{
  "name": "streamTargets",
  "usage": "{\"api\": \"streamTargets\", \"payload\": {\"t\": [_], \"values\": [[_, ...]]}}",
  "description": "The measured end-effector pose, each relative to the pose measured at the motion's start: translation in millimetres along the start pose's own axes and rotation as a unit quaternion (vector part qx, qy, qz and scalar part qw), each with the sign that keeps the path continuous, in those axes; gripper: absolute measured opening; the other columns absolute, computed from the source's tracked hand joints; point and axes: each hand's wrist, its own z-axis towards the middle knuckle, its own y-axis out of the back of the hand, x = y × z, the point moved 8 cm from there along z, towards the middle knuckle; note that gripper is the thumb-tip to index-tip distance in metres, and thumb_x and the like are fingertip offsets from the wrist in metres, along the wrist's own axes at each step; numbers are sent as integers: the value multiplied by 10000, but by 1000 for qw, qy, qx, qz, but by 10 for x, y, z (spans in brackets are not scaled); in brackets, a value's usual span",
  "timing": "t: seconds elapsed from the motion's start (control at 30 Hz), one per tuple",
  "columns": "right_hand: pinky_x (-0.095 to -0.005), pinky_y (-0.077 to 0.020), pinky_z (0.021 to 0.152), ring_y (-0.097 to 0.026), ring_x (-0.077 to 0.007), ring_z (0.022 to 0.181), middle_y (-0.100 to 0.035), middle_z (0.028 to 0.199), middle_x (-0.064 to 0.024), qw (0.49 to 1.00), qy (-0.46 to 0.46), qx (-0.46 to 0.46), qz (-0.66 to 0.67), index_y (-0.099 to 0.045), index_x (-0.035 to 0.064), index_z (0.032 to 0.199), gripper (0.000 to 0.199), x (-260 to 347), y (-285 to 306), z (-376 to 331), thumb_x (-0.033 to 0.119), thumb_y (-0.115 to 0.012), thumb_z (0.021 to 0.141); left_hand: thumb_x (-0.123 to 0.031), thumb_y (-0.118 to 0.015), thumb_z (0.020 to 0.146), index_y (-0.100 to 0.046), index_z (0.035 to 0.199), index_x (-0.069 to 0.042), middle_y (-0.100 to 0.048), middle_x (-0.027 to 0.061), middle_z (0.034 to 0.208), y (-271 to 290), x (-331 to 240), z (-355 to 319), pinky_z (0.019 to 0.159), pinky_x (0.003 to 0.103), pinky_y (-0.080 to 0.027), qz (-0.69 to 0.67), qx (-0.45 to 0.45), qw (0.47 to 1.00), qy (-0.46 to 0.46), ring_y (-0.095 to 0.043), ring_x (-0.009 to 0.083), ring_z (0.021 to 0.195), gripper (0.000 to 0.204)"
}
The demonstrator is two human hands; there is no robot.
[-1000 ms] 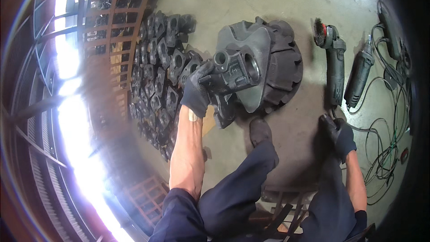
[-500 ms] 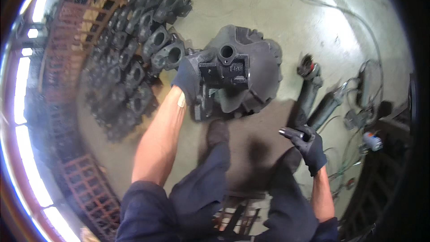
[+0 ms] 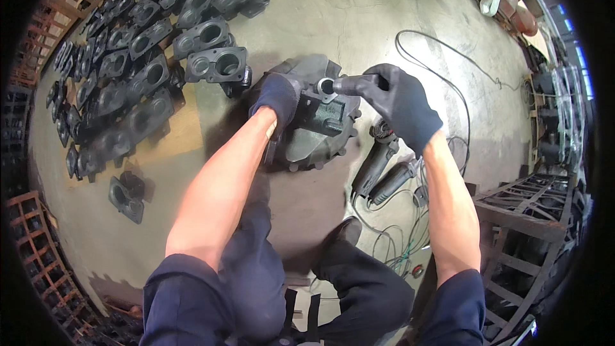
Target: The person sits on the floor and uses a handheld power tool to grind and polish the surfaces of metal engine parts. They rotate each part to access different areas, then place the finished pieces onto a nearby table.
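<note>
Blocky, dark grey casting (image 3: 320, 116), round-mouthed at top

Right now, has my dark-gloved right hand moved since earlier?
Yes: your right hand moved forward, from near the handle end of the black angle grinder to beyond its head.

Navy gloves (image 3: 413, 115) with dark grey fingers (image 3: 364, 88) cover left grip (image 3: 277, 97) and right grip (image 3: 397, 96); a pale strip (image 3: 271, 131) marks the left wrist (image 3: 263, 123); sleeves (image 3: 189, 291) are navy, trousers (image 3: 366, 280) dark navy, the visible shoe (image 3: 349, 230) dark
</note>
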Motion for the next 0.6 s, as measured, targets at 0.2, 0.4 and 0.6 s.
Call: {"api": "streamTargets", "payload": {"t": [0.2, 0.4, 0.6], "values": [[-419, -539, 766, -704, -378, 851, -720, 882, -206, 991, 23, 40, -129, -718, 16, 1031, 507, 343, -189, 247, 496, -686, 873, -328, -562, 903, -738, 997, -2, -683, 275, 1037, 34, 56, -5, 771, 454, -534, -27, -24, 999, -1, -680, 426, 963, 382], [-432, -546, 771, -704, -374, 877, -724, 921, -188, 972, 97, 49, -208, -714, 34, 994, 410, 454, -320, 293, 427, -664, 889, -348, -567, 897, -733, 943, 14, -677, 282, 1001, 242, -161, -160, 755, 466, -534, -73, -53, 996, 10, -682, 433, 929, 401], [-441, -553, 764, -710, -368, 873, -723, 922, -186, 948, 151, 65, -271, -713, 46, 976, 366, 658, -362, 376, 395, -636, 901, -348, -571, 891, -738, 898, 4, -683, 278, 956, 75, 103, -27, 736, 472, -537, -149, -91, 984, 19, -689, 422, 908, 390]]}}
